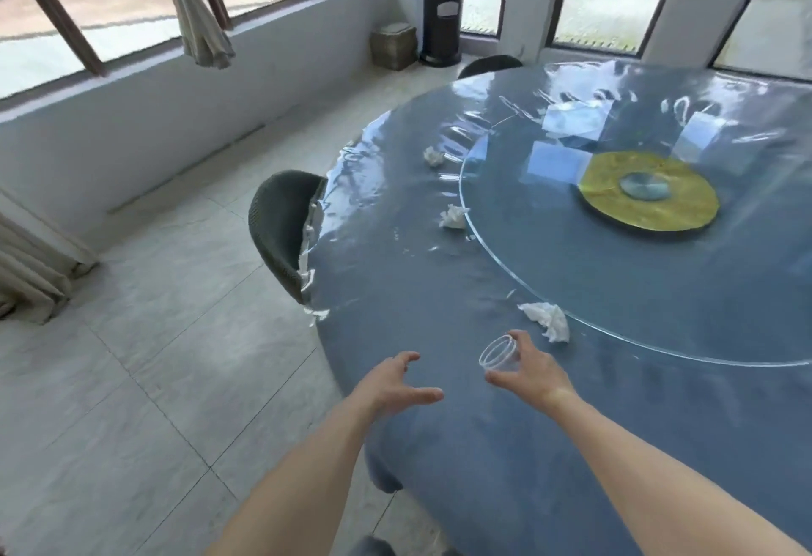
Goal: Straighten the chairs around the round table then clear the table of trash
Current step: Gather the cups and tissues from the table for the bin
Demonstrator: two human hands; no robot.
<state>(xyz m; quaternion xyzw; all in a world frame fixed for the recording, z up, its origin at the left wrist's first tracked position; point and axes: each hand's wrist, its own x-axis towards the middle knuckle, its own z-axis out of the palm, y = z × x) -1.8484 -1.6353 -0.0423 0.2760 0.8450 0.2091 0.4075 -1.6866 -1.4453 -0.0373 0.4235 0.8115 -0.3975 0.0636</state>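
A round table (439, 380) with a blue cloth under clear plastic fills the right side. My right hand (529, 369) grips a clear plastic cup (498, 352), tilted above the table's near edge. My left hand (397, 382) hovers open just left of it, fingers spread, holding nothing. Three crumpled white tissues lie on the cloth: one (549, 320) right beyond the cup, one (453, 217) farther along and one (433, 156) farthest. A dark woven chair (279, 226) is tucked against the table's left edge. Another chair back (490, 64) shows at the far rim.
A glass turntable (615, 292) with a yellow disc (650, 191) covers the table's middle. A black patio heater (443, 6) and a small box (394, 46) stand by the far wall. Tiled floor (154, 358) lies open to the left; curtains (30, 265) hang at the left edge.
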